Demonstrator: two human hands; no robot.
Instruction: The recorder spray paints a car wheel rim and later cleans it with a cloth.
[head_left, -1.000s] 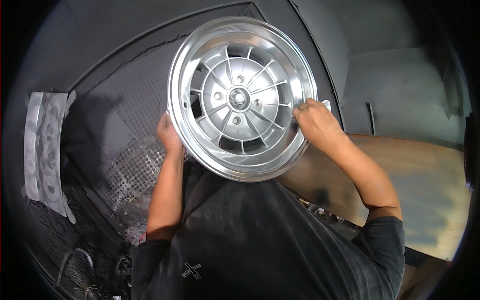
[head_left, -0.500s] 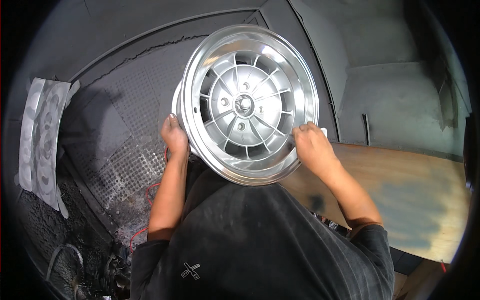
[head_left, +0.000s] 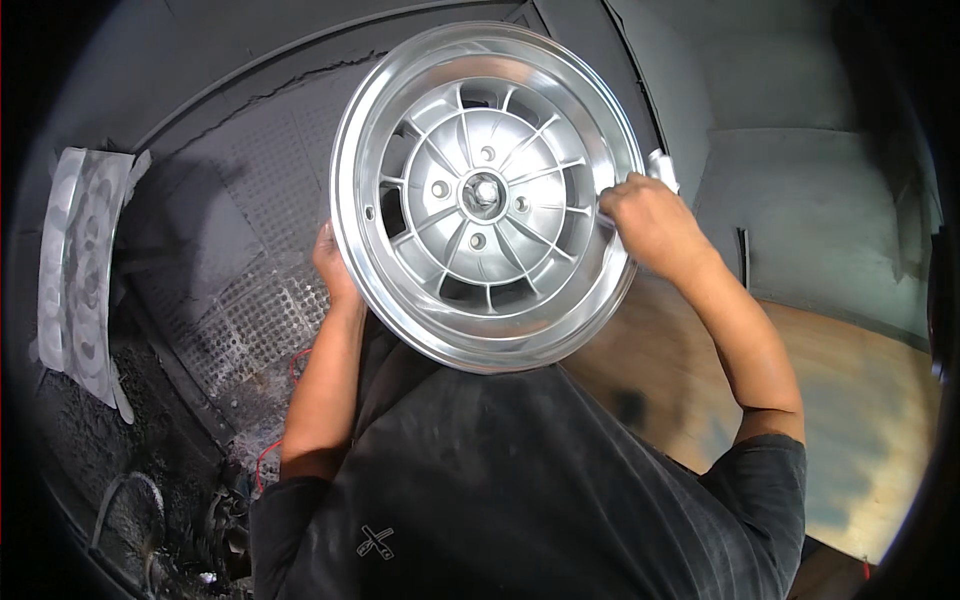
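Observation:
A polished silver car wheel rim (head_left: 485, 125) with several spokes and no tyre is tilted up in front of my dark shirt, its face toward me. At its lower left edge my left hand (head_left: 335, 268) grips the barrel, most of the fingers hidden behind the metal. My right hand (head_left: 650, 222) is closed at the right side of the inner lip, fingertips against the shiny surface. A white folded piece (head_left: 661, 168), like cloth or paper, sticks out beyond its knuckles; the rest is covered by the hand.
On the left hangs a grey panel (head_left: 85, 270) with swirl marks. A grey perforated surface (head_left: 250, 310) lies behind the wheel, with a red cord (head_left: 268, 460) near my left arm. At right are a plywood board (head_left: 830, 400) and grey walls (head_left: 800, 190).
My right hand has slid up along the wheel's right inner lip. The wheel rim has shifted slightly up and left, while my left hand keeps its grip.

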